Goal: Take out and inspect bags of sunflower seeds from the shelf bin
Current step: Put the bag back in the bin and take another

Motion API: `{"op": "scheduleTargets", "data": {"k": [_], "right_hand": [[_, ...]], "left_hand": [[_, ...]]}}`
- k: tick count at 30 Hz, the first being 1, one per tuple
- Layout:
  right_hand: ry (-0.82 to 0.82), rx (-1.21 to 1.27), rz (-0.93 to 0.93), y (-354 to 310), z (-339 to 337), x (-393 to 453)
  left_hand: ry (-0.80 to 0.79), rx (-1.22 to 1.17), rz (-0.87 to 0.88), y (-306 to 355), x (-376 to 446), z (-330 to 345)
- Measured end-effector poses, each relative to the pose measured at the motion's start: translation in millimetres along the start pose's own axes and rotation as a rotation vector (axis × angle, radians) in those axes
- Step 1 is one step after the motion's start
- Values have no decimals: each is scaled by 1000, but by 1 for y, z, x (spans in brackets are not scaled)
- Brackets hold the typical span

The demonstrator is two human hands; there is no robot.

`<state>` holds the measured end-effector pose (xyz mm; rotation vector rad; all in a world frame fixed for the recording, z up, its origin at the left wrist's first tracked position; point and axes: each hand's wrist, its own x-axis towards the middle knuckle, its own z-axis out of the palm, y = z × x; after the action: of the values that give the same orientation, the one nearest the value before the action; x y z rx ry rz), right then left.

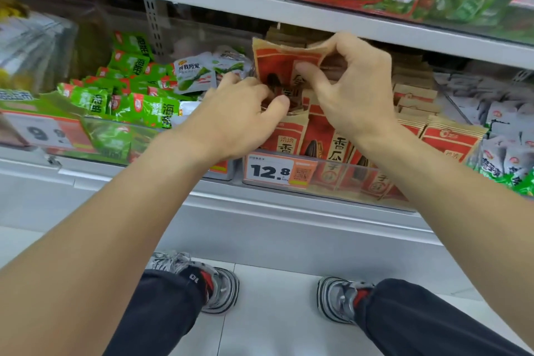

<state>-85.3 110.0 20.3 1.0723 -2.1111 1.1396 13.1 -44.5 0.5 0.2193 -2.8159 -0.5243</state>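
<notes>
Both hands are up at the shelf bin (332, 179), working one sunflower seed bag (281, 66) that stands raised above the packed rows. The right hand (351, 87) pinches the bag's upper part between thumb and curled fingers; the left hand (242, 104) grips its lower edge, fingers curled in under it. The rest of the seed bags (323, 141) sit just below and beyond both hands, upright and tight together.

The likeliest trouble, I'd judge, is the raised bag dragging its neighbours up with it, since they are packed close, so one could tip over the bin's clear front. The thin paper top could also crease or tear under the pinch.

Writing: the bags in front show the characters 香瓜子 on a tan strip against red, with a dark seed drawn beside it. Under the left hand a price tag (278, 172) reads 12.8 and carries a QR code. Left of the left hand lie green packets (138, 107) marked 海带; smaller print is too blurred to read
</notes>
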Motion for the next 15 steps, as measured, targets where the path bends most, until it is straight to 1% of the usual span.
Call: {"op": "scheduleTargets", "data": {"k": [2, 6, 9, 12, 15], "right_hand": [[-27, -19, 29, 0, 3, 2], [-286, -272, 130, 6, 10, 4], [-324, -338, 191, 6, 18, 11], [-362, -382, 286, 7, 24, 21], [-382, -366, 446, 9, 29, 33]], "left_hand": [[-10, -15, -17, 1, -1, 0], [-12, -34, -23, 5, -9, 2], [17, -127, -22, 1, -12, 7], [93, -253, -25, -3, -12, 14], [279, -252, 34, -11, -10, 22]]}}
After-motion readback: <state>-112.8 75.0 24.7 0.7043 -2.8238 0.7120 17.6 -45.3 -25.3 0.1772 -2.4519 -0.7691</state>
